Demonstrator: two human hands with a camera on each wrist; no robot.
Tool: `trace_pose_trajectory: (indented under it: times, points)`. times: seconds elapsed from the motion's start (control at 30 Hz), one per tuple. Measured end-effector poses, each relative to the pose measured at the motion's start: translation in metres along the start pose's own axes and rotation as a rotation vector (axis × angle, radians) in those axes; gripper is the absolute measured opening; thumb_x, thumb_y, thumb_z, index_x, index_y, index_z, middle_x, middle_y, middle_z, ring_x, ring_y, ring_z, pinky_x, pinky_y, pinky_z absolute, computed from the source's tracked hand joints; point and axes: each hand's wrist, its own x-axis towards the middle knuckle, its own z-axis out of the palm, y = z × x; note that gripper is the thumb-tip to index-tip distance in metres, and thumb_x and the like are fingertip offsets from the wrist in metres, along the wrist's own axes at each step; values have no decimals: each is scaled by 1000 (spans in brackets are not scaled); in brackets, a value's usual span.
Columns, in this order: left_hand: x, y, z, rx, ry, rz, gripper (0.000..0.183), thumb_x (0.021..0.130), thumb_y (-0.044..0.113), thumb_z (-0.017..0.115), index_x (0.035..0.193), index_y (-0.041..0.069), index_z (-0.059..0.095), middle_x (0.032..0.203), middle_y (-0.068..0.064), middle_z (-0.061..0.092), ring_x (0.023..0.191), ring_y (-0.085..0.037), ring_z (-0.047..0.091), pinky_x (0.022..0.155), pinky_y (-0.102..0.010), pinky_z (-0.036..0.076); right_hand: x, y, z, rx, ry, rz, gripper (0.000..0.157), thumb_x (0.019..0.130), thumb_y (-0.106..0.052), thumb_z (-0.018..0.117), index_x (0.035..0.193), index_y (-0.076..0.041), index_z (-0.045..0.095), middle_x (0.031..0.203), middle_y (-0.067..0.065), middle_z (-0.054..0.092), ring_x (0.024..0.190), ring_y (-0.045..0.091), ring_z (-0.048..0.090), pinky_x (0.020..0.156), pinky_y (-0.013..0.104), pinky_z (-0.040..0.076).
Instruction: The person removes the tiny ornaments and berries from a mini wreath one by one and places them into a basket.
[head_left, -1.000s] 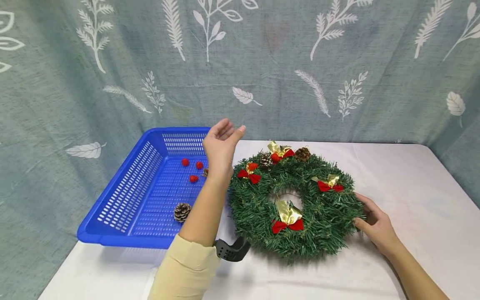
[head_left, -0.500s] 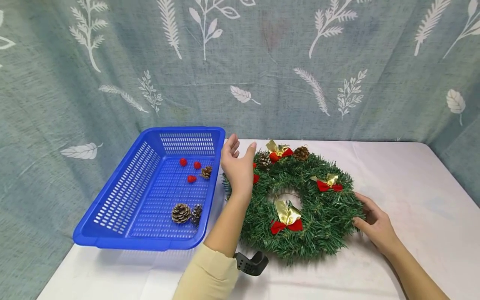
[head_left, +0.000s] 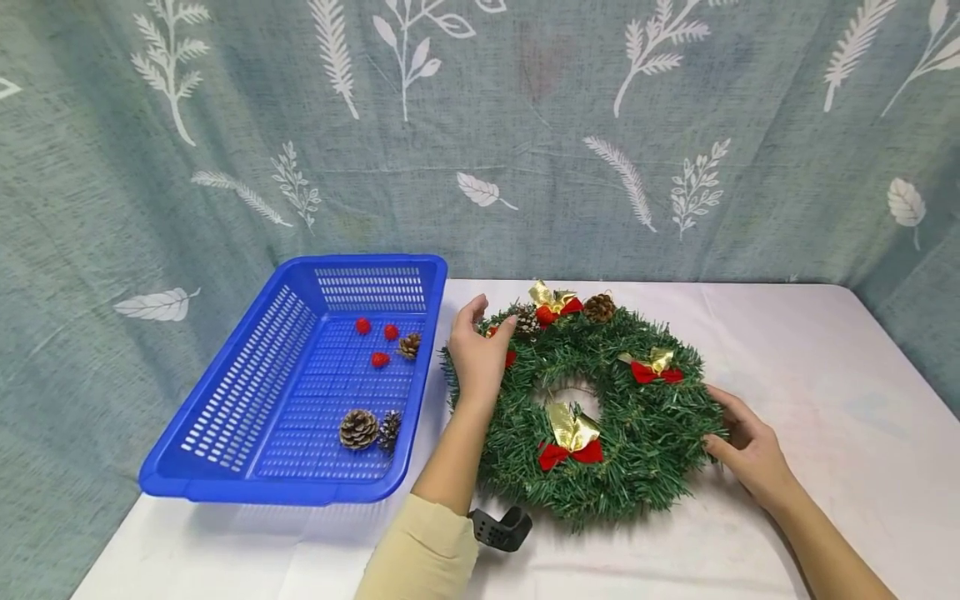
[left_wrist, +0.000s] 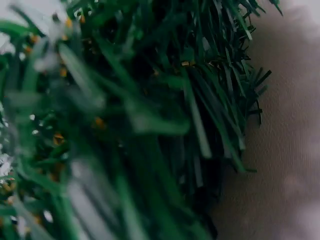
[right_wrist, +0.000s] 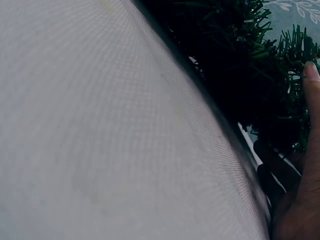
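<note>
Both hands at a round green Christmas wreath lying flat on the white-covered table.
The right hand point(head_left: 753, 458) holds the right edge of the wreath point(head_left: 637, 467), thumb against the greenery and fingers tucked lower down, partly hidden. The left hand point(head_left: 478, 358) is at the upper-left rim, thumb and fingers moderately apart, with a bit of a red bow point(head_left: 511, 359) showing beside the thumb; whether it grips anything cannot be told. The wreath's decorated face points up, its widest span running left to right in the head view. On its near side, a gold ribbon point(head_left: 572, 428) points away from the person above a red bow. The blue basket point(head_left: 300, 492) stands just left of the wreath on the table point(head_left: 810, 358).
</note>
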Motion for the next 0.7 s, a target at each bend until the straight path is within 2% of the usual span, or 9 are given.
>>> trace_pose_trajectory:
  times: [0.13,0.2,0.3,0.37,0.43,0.5,0.57,0.7]
  points:
    - [4,-11,0,3,-25,-77,51,80,11,75,127,2,57,123,-13,59,118,-28,53,103,-40,41,0,0,0,-3,-6,7,65,84,11,60,143,-7,40,103,-19,55,64,3,39,55,24,32]
    - [5,-16,0,15,-34,-105,52,80,12,76,127,3,56,124,-12,59,118,-27,54,103,-40,41,-1,-1,0,-9,-8,12,65,84,12,59,143,-6,39,104,-20,55,70,-1,43,58,19,35]
    - [7,-21,1,58,-62,-129,55,79,14,77,129,3,56,125,-12,60,118,-28,54,102,-41,42,-1,-1,0,-9,-14,6,65,84,13,58,143,-2,37,119,-22,53,94,-6,49,72,9,39]
    - [8,-23,1,99,-82,-139,56,79,15,77,129,3,55,125,-12,60,118,-28,54,101,-42,43,0,0,0,-3,-16,-1,65,83,14,58,143,0,36,127,-23,50,112,-7,46,83,5,38]
    - [8,-25,1,133,-101,-147,56,80,16,77,129,3,55,126,-12,60,118,-28,54,100,-42,43,0,0,1,9,-16,-8,65,83,14,58,143,0,36,129,-23,50,117,-8,44,86,4,38]
    - [7,-26,1,160,-118,-144,55,80,17,77,129,3,56,125,-12,60,118,-29,54,100,-42,44,-1,0,1,0,-10,-8,66,83,15,58,143,-2,38,127,-23,51,112,-7,47,84,5,39]
    - [7,-27,1,173,-128,-141,54,80,17,76,128,3,56,125,-12,60,117,-29,54,100,-42,44,-1,0,0,-19,-4,-1,67,83,14,58,143,-4,38,119,-22,55,99,-5,51,77,7,41]
    - [9,-29,1,179,-132,-138,49,80,17,76,124,4,60,121,-12,61,113,-29,55,96,-42,46,-1,0,0,-37,1,5,69,81,16,57,143,-8,40,98,-18,56,76,-1,49,62,16,39]
